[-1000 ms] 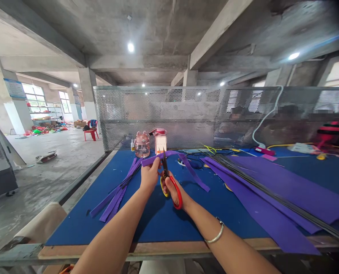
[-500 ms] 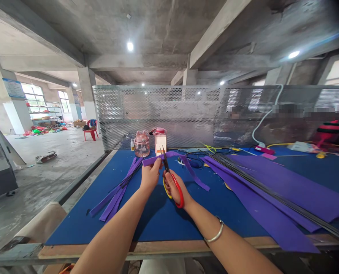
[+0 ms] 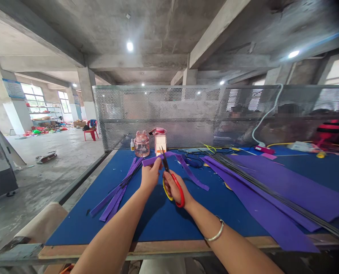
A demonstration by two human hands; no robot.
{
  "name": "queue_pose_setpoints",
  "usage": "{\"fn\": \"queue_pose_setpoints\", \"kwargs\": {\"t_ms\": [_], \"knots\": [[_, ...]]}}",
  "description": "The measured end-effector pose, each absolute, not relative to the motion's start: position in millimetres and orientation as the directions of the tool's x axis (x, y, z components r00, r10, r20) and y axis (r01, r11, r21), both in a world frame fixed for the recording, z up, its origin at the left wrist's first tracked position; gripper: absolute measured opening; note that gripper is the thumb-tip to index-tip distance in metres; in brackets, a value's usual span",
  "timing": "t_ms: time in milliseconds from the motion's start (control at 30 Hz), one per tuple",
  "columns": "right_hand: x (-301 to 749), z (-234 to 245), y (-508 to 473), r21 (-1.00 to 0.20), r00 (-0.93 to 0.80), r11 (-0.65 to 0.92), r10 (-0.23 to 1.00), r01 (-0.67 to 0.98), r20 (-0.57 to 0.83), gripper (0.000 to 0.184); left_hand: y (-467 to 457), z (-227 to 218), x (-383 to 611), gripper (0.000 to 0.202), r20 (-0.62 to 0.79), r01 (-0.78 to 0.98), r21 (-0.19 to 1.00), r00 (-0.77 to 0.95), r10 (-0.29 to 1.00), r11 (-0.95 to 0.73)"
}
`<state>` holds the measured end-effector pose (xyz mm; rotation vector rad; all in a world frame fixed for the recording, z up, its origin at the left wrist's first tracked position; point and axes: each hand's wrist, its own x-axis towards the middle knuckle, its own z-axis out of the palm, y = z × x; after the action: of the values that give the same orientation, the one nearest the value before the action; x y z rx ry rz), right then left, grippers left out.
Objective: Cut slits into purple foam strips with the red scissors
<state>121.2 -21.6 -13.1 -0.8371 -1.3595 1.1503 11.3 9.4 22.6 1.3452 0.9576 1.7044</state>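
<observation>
My left hand (image 3: 151, 175) pinches one end of a purple fabric strip (image 3: 190, 174) above the blue table. The strip runs behind the scissors and trails down to the right. In my right hand (image 3: 173, 185) is a pair of scissors (image 3: 178, 194) with one red and one yellow handle loop. Their dark blades point up and away, close beside my left fingertips and across the strip; whether cloth lies between them I cannot tell. Left of my left hand, more purple strips (image 3: 112, 205) lie on the table with thin black rods (image 3: 126, 179) on top.
Large purple fabric sheets (image 3: 272, 182) and a bundle of long black rods (image 3: 260, 186) cover the right of the blue table (image 3: 81, 224). A pink bottle (image 3: 142, 144) and a white box (image 3: 160, 144) stand at the back, before a perforated metal screen (image 3: 158, 106). People are behind it.
The scissor blades have shifted very slightly, and the strip's trailing end has moved a little. Both hands stay in nearly the same place with the same grip.
</observation>
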Motion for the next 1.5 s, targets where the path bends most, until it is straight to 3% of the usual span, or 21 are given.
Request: {"fn": "queue_pose_setpoints", "kwargs": {"t_ms": [467,667,800,1200,1400,1500], "knots": [[129,-29,-13,-0.899,-0.272,0.423,0.857,-0.114,0.438,0.062,5,28,14,0.039,0.402,-0.164,0.888,-0.182,0.897,-0.431],[122,-20,-19,-0.925,-0.223,0.309,0.907,-0.222,0.357,0.066,5,25,17,0.036,0.392,-0.170,0.896,-0.126,0.911,-0.410],[120,-16,-21,-0.941,-0.197,0.269,0.931,-0.203,0.309,0.065,7,24,16,0.036,0.405,-0.155,0.893,-0.133,0.905,-0.423],[125,-20,-18,-0.922,-0.140,0.386,0.912,-0.013,0.384,0.052,6,25,15,0.039,0.382,-0.213,0.887,-0.157,0.911,-0.409],[123,-21,-17,-0.953,-0.171,0.294,0.937,-0.080,0.303,0.060,7,24,13,0.037,0.404,-0.188,0.883,-0.165,0.900,-0.430],[124,-24,-16,-0.943,-0.232,0.310,0.915,-0.120,0.330,0.065,9,23,12,0.039,0.405,-0.171,0.884,-0.182,0.896,-0.435]]}}
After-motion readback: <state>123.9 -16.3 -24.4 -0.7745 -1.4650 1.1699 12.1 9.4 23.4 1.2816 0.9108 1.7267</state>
